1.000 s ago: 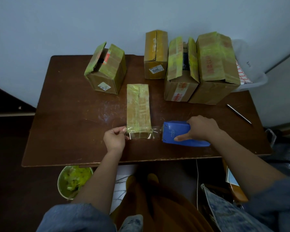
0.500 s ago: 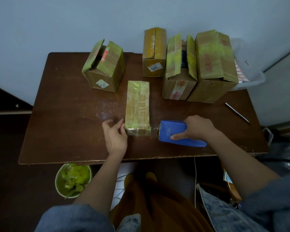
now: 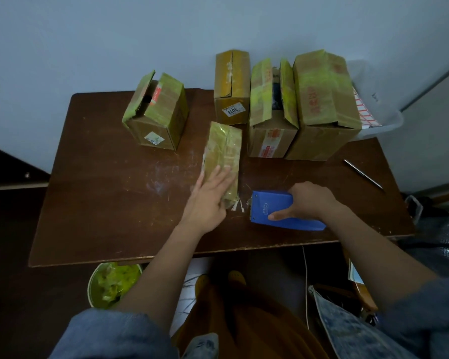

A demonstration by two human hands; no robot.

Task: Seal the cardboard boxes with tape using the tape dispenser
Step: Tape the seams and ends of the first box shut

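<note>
On the brown bench (image 3: 109,203) a long, narrow cardboard box (image 3: 224,154), wrapped in yellowish tape, lies near the middle with its far end tilted slightly right. The left hand (image 3: 209,200) rests flat on the near part of this box, fingers straight and spread, its grip released; the hand is blurred. A short, ragged tail of clear tape (image 3: 237,203) sticks out at the box's near right corner. Just to the right, apart from the box, the right hand (image 3: 310,200) has its grip clenched around the blue tape dispenser (image 3: 275,211), thumb along the near side, with the dispenser lying on the bench. Along the far edge stand four more boxes: a small one with raised flaps (image 3: 157,117) at the left, a narrow upright box (image 3: 232,86) bearing a white label, an open-topped box (image 3: 271,112), and a large box (image 3: 324,99) at the right. A thin metal rod or pen (image 3: 363,173) lies near the right edge. Below the bench's near left side sits a bin (image 3: 114,283) of crumpled tape.
</note>
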